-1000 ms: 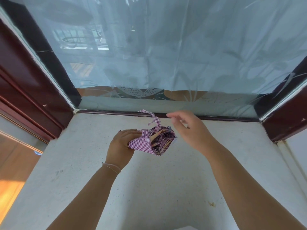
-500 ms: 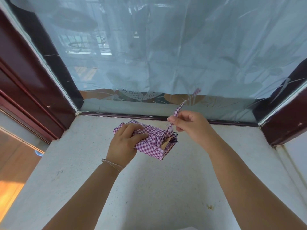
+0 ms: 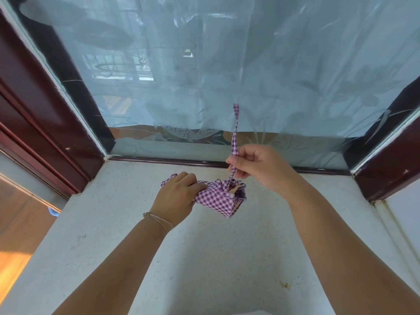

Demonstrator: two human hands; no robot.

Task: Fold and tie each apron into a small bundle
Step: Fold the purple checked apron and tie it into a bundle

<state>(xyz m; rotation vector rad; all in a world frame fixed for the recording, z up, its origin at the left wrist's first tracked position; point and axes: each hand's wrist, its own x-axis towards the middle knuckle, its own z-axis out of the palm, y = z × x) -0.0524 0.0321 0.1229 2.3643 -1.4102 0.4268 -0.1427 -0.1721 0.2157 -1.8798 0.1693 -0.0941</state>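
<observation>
A purple-and-white checked apron (image 3: 219, 200) is folded into a small thick bundle just above the pale stone sill. My left hand (image 3: 176, 197) grips the bundle's left side, fingers curled over the cloth. From the bundle's top a narrow checked strap (image 3: 235, 133) rises straight up, its free end standing above my fist. My right hand (image 3: 256, 165) pinches that strap just above the bundle and holds it taut.
The speckled stone sill (image 3: 204, 258) stretches toward me, bounded at the back by a window (image 3: 227, 76) covered with translucent bluish film. Dark red wooden frames stand at the left (image 3: 34, 114) and right (image 3: 391, 164). A wooden floor (image 3: 18, 242) shows at the lower left.
My right hand took hold of the strap and pulled it upward until it stands straight. My left hand turned the bundle flatter and shifted its grip over the left side.
</observation>
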